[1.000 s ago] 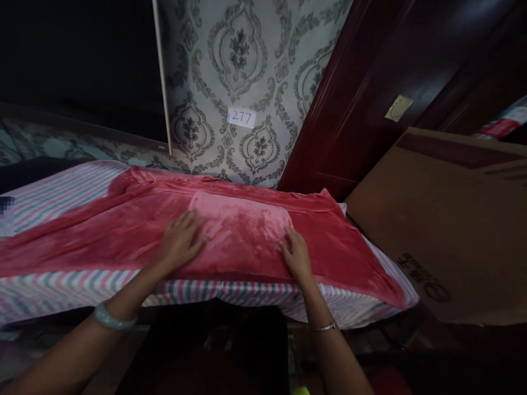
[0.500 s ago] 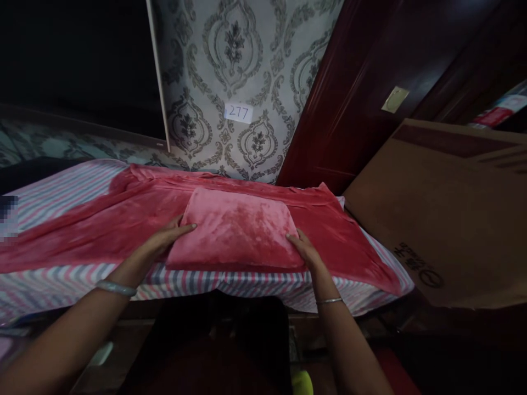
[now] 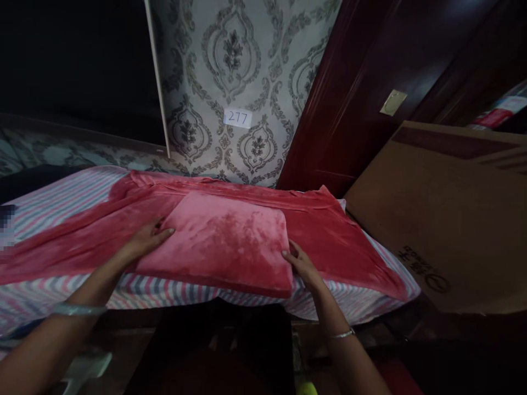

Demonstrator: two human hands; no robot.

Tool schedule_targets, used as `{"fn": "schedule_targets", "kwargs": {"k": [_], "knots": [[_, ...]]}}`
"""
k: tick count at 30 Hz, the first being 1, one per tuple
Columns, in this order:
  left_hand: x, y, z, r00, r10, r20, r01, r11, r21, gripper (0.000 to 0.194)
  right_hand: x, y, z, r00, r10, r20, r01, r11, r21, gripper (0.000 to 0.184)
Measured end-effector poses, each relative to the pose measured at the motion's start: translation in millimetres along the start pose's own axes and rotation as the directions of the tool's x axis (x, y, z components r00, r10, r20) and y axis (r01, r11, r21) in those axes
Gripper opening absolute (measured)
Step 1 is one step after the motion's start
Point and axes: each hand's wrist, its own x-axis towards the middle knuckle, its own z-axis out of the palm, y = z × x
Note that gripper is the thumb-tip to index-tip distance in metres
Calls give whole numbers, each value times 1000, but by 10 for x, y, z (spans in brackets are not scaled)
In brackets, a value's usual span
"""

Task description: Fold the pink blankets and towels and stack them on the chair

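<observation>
A flat, rectangular pink plush cushion [image 3: 222, 241] with rounded corners lies slightly askew on a spread red plush cloth [image 3: 329, 241]. Its near right corner reaches over the front edge of the bed-like surface. At the cushion's left side, my left hand [image 3: 146, 238] has its thumb on top and its fingers along the edge. My right hand [image 3: 303, 266] pinches the right side, thumb on the upper face and the other fingers partly hidden by the edge. Beneath the red cloth, a striped sheet [image 3: 173, 291] hangs over the front.
A large cardboard box [image 3: 444, 219] stands close on the right, with a bottle [image 3: 502, 107] behind it. A dark screen [image 3: 78, 71] is at the back left. Patterned wallpaper [image 3: 272, 38] bears a paper label [image 3: 237, 118] marked 277, beside a dark red door [image 3: 354, 82].
Both hands have shifted the cushion left and nearer to me, and it has turned slightly. My left hand has moved left and its thumb now lies farther along the left edge.
</observation>
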Motion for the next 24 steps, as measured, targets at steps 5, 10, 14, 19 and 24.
{"fn": "schedule_targets", "kwargs": {"k": [5,10,14,19,24], "knots": [[-388,543,458,806,591,-29,-558,776,294,49,223,-298,103,925,-372,-78,303,845,-441,50],[-831,752,1196,518,826,222,-842,448,300,58,327,-593,726,790,-455,410,610,642,-463,47],[-932,631,1390,524,845,109,-804,448,391,60,454,-624,1010,709,-211,673,684,440,-582,52],[-944,575,1404,507,860,53,-811,456,365,63,887,-634,999,708,-142,692,702,253,-666,58],[-961,603,1426,505,863,23,-813,466,349,61,1397,-640,917,798,-138,587,601,263,-755,61]]}}
